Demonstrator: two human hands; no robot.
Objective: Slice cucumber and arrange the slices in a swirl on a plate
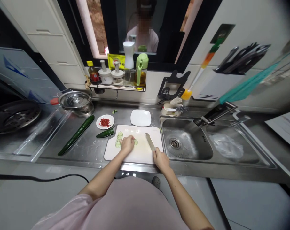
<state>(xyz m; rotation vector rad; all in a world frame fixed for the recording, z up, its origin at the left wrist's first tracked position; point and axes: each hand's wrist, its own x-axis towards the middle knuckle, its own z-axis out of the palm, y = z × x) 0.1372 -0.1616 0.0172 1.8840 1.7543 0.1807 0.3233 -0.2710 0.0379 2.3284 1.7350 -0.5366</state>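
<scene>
On the white cutting board [140, 156] my left hand [127, 144] lies palm down with its fingers curled. A row of thin cucumber slices [118, 140] touches its left side, and a single cucumber slice [135, 142] lies at its right. What is under the fingers is hidden. My right hand [161, 159] grips the handle of a kitchen knife [150, 142] over the board's right side, its blade pointing away and slightly left. A cut piece of cucumber [105, 133] rests at the board's left edge. Farther left lies a whole cucumber [76, 135].
Behind the board are a plate of chopped red pieces [105, 122], a white square plate [140, 118] and a cucumber end [114, 111]. A lidded steel pot [79, 103] stands left. The sink [185, 140] borders the right. A seasoning rack [118, 87] hangs behind.
</scene>
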